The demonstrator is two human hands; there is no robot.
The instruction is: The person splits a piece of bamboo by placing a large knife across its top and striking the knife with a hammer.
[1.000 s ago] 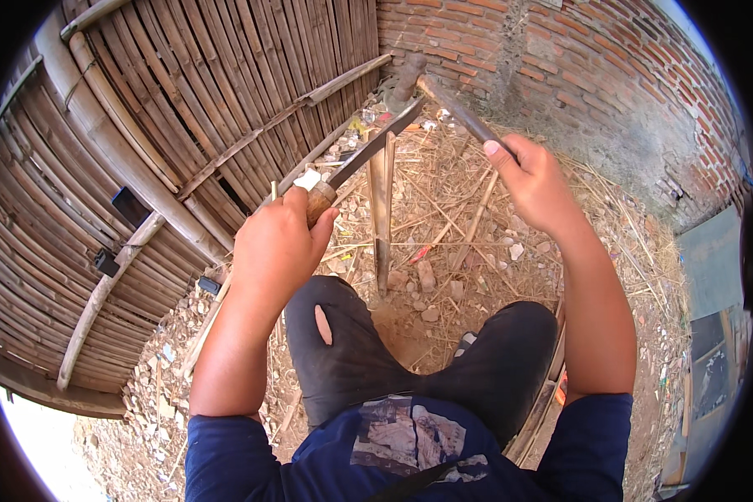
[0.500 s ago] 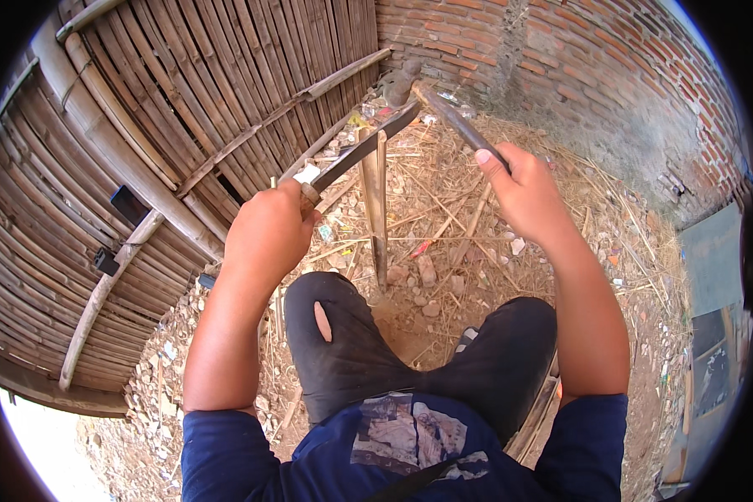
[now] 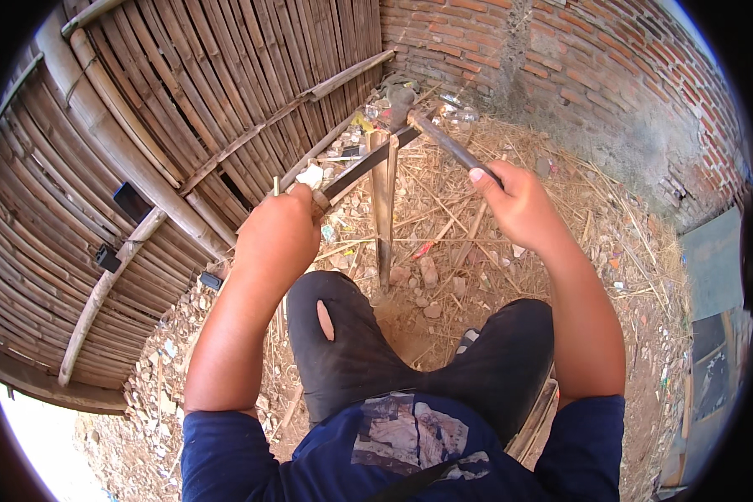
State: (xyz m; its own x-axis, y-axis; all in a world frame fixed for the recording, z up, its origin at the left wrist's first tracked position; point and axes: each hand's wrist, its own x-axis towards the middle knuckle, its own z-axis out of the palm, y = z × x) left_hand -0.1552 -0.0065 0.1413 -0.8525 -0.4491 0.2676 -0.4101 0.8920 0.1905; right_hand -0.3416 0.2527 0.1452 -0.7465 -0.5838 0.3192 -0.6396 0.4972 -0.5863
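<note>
Left fingers (image 3: 302,199) wrapped round knife (image 3: 354,173) | right fingers (image 3: 510,173) wrapped round hammer (image 3: 453,148) | bamboo (image 3: 383,205) upright, knife in its split (near top)

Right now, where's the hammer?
In the head view, upper centre: the hammer is in the right hand, its head near the far end of the machete, beyond the upright split bamboo.
</note>
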